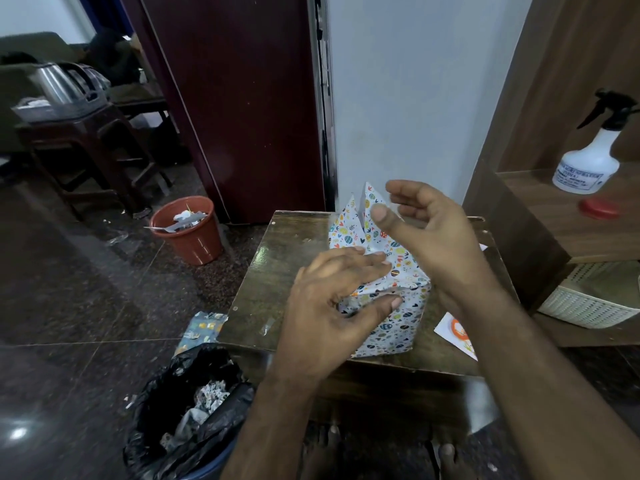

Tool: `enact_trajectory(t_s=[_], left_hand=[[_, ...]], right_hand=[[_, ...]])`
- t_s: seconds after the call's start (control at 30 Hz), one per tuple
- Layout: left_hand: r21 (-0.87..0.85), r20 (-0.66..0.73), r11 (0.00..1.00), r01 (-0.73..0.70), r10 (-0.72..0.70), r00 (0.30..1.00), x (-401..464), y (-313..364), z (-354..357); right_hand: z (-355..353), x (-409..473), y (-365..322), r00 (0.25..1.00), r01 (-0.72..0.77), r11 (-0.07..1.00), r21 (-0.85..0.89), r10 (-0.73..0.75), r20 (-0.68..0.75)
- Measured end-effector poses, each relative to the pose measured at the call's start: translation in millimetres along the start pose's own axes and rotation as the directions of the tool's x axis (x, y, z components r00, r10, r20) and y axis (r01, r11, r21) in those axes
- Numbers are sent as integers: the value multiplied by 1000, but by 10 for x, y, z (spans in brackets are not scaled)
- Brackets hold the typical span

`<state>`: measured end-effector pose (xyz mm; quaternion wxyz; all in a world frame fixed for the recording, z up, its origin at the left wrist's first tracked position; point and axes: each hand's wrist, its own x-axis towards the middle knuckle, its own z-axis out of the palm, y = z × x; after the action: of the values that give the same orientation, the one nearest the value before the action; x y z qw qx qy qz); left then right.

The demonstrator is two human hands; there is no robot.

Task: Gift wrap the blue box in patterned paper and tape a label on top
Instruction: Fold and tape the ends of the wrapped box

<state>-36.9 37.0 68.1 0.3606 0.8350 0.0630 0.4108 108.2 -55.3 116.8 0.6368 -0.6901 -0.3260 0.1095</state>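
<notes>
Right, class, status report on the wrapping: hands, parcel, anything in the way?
Left hand flat, pressing paper on the parcel. Right hand raised, open, no grip. Far flaps upright, unfolded. Label waiting on the table, right of the parcel.

A small dark wooden surface (263, 271) fills the middle of the frame. On it sit the box wrapped in patterned paper (391, 327), right of centre, and a white card (453, 332) at its right edge.
</notes>
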Motion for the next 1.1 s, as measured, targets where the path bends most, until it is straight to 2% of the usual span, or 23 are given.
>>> enact_trajectory(t_s=[0.07, 0.1, 0.17, 0.27, 0.33, 0.4, 0.47, 0.5, 0.6, 0.7, 0.87, 0.97, 1.1], left_hand=[[8, 7, 1000, -14, 14, 1000, 10, 21, -17], [11, 19, 1000, -17, 17, 1000, 12, 26, -31], [-6, 58, 1000, -24, 25, 998, 4, 34, -64], [-115, 83, 993, -30, 40, 996, -8, 51, -102], [-320, 0, 945, 70, -74, 997, 10, 105, -87], [-503, -128, 845, 181, -280, 951, 134, 190, -74], [-517, -250, 830, 210, -381, 890, 349, 176, -81], [-507, -247, 829, 234, -401, 882, 467, 140, -94], [-475, -81, 791, 384, -475, 877, 702, 43, -44], [-554, 135, 667, 499, -519, 844, 681, 85, 56], [-531, 183, 615, 584, -590, 787, 675, 105, 50], [-463, 176, 652, 600, -596, 784, 684, 87, 39], [-436, 179, 666, 605, -595, 784, 665, 11, 42]], right_hand=[[24, 134, -46, 978, 30, 995, -97, -9, 210], [51, 181, -60, 964, 63, 988, -142, -24, 264], [97, 241, -68, 958, 107, 985, -134, -66, 278], [108, 274, -24, 963, 73, 997, 3, -72, 260], [105, 287, -4, 966, 51, 998, 34, -58, 253], [100, 277, -15, 970, 20, 998, 67, -36, 242], [93, 260, -8, 974, -5, 996, 84, -14, 226], [94, 251, -14, 974, -13, 996, 88, -7, 227], [95, 255, -5, 975, -11, 997, 79, -7, 222], [82, 270, 10, 972, -12, 996, 91, -10, 235], [69, 275, 37, 959, 6, 1000, 4, -7, 284], [40, 246, 46, 950, -32, 999, 31, 21, 311], [27, 180, 59, 958, -183, 977, 109, 152, 242]])
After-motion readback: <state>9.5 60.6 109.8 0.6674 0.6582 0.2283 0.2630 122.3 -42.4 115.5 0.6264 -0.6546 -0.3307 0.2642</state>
